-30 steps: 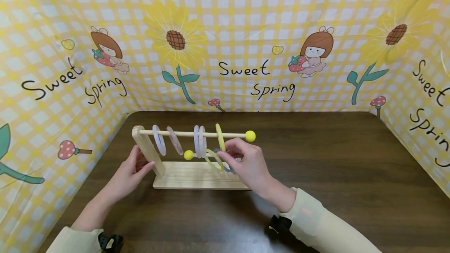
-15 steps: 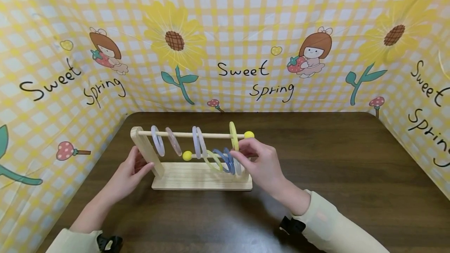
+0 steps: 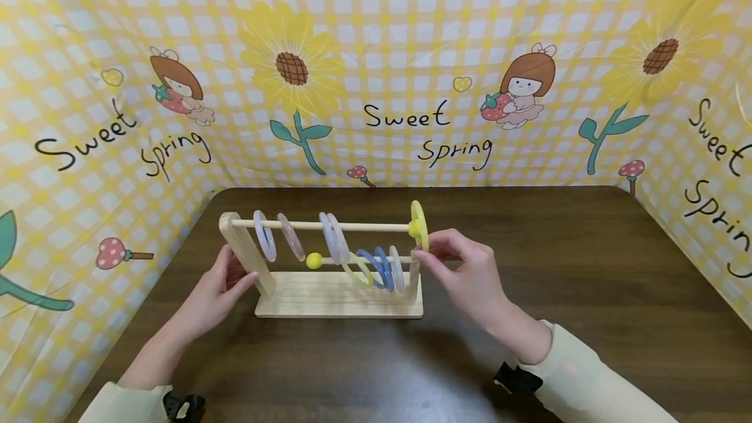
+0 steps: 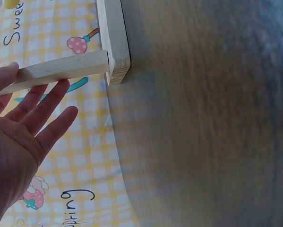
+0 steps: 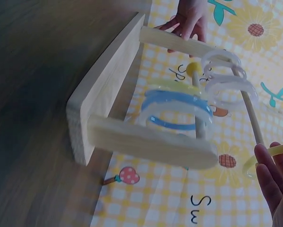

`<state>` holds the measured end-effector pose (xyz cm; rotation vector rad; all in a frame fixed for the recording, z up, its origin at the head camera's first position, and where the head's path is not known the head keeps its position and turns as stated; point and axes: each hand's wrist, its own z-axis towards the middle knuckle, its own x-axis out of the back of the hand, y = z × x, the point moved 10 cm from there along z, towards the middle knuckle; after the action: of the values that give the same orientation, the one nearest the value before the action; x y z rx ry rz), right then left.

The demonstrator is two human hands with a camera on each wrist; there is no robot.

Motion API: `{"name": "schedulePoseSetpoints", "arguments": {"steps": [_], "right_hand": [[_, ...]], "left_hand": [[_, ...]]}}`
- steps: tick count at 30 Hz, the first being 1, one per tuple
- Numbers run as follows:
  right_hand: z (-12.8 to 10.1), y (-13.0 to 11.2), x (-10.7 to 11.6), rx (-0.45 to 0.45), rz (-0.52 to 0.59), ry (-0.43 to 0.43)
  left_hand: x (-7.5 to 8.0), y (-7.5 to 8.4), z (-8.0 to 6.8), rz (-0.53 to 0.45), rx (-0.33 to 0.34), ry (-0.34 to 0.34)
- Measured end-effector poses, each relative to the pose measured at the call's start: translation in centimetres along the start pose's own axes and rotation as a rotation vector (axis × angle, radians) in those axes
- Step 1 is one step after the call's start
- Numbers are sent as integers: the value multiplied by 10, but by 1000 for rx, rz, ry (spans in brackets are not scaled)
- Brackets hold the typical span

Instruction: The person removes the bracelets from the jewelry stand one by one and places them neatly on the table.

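Note:
A wooden two-rod stand (image 3: 335, 296) stands on the table. My left hand (image 3: 205, 299) grips its left upright post (image 4: 65, 67), thumb on one side and fingers on the other. My right hand (image 3: 470, 276) pinches a yellow ring (image 3: 423, 234) around the yellow ball (image 3: 414, 228) that tips the upper rod (image 3: 378, 227). On that rod hang several pale purple and pinkish rings (image 3: 265, 236). The lower rod bears a yellow-green ring (image 3: 356, 271), two blue rings (image 3: 384, 269) and a whitish ring (image 3: 397, 269); its yellow ball (image 3: 314, 260) points left.
The dark brown wooden table (image 3: 558, 266) extends around the stand. Yellow checked cloth (image 3: 376, 70) with printed flowers and figures hangs behind the table and along both sides.
My right hand has slid the yellow ring rightward along the upper rod to its ball end. The whitish ring and right post of the stand now show. My left hand stays on the post.

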<state>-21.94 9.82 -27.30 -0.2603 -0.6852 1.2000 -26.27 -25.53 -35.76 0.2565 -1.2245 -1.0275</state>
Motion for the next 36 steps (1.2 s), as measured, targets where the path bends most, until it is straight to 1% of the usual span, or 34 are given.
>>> {"name": "schedulePoseSetpoints", "arguments": {"steps": [10,16,20,27,30,33,36], "right_hand": [[-5,15,28,23,-44,24],[-5,27,41,47,-67,35],[-4,34,48,70,-94,35],[2,48,53,101,-108,16],[5,56,53,119,-113,5],[8,66,51,135,-138,-27],[11,80,45,132,-158,-75]], "left_hand": [[-1,0,-2,22,7,12],[0,1,-3,3,1,10],[0,1,-3,14,4,13],[0,3,-4,0,23,-4],[0,3,-4,4,23,-1],[1,2,-3,5,16,2],[0,2,-2,1,10,3]]}}
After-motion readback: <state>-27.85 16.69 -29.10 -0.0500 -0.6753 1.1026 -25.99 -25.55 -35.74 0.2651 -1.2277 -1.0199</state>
